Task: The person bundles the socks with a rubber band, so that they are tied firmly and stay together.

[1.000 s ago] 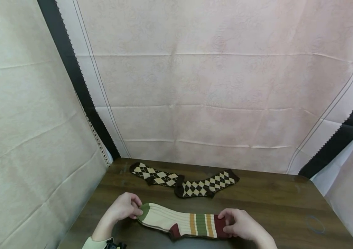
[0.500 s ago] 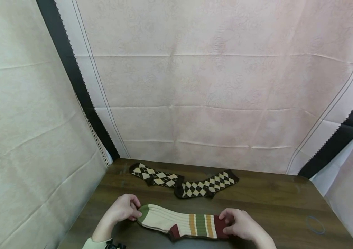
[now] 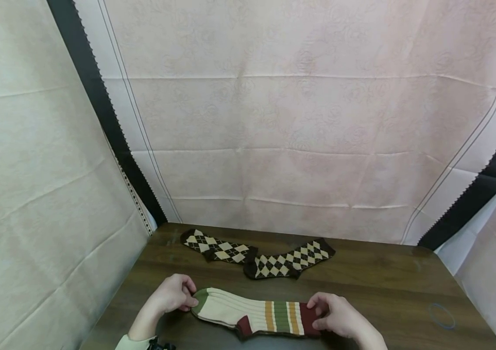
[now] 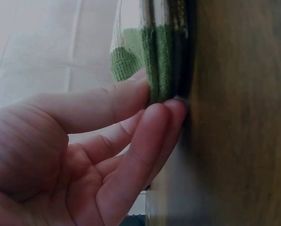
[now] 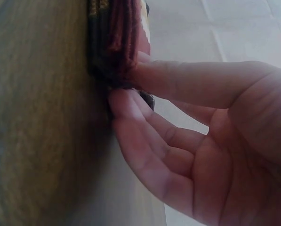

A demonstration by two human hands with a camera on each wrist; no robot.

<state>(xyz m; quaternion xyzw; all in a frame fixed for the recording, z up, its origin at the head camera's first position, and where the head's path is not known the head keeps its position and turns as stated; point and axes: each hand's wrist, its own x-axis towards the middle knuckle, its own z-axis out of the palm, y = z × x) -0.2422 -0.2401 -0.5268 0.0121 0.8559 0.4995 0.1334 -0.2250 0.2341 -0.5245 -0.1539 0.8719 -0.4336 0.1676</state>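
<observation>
A stack of cream socks [image 3: 230, 305] lies flat across the front of the table, with green toes, a maroon heel and cuff, and mustard and green stripes. My left hand [image 3: 173, 295] pinches the toe end; in the left wrist view the thumb [image 4: 107, 106] presses the green toes [image 4: 161, 66] from one side, fingertips at their edge. At the other end, my right hand [image 3: 337, 313] holds the maroon cuff [image 5: 124, 42] between thumb and fingers. The right wrist view shows several layers there, with darker fabric nearest the tabletop.
Behind the stack lie two dark argyle socks, the left one [image 3: 226, 249] touching or overlapping the right one [image 3: 289, 260]. A thin blue loop [image 3: 442, 316] is on the brown table [image 3: 383, 277] at the right. Pale cloth [image 3: 274, 146] hangs at the back and sides.
My left hand and the toe end have shifted very slightly left and toward me. My right hand stays at the cuff, and the argyle socks have not moved.
</observation>
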